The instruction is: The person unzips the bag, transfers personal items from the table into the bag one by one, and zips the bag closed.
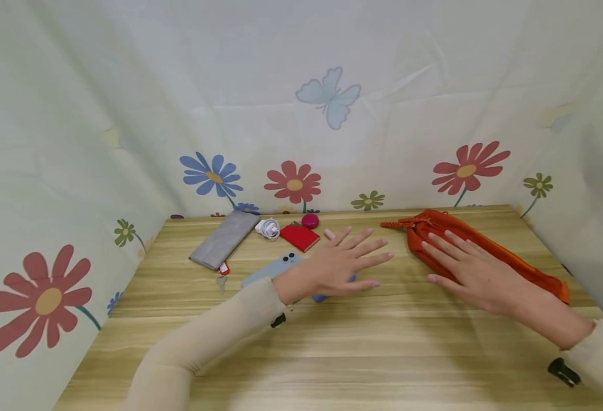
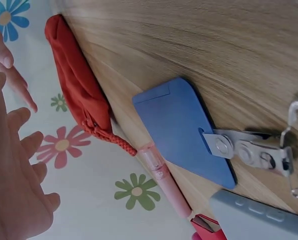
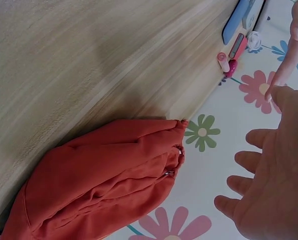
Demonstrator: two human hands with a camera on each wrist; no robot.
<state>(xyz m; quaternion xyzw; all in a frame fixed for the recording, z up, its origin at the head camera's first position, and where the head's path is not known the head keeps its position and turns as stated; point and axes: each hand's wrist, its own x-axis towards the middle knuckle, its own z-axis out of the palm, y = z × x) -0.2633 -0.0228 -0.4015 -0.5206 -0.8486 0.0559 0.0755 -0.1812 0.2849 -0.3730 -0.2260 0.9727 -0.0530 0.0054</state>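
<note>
Head view: left hand (image 1: pixel 344 260) spread flat above blue card (image 1: pixel 320 297), gripping nothing; right hand (image 1: pixel 468 265) splayed over orange pouch (image 1: pixel 486 251) at table (image 1: pixel 332 354) right. Left wrist: blue card (image 2: pixel 189 135) beside pink pen (image 2: pixel 161 175). Right wrist: orange pouch (image 3: pixel 99 185) below, fingers (image 3: pixel 249 162) loose.

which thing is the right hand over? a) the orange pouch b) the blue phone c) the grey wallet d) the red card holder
a: in the head view the right hand is spread with straight fingers over the orange pouch at the right of the table, while the other things lie far off to the left.
</note>
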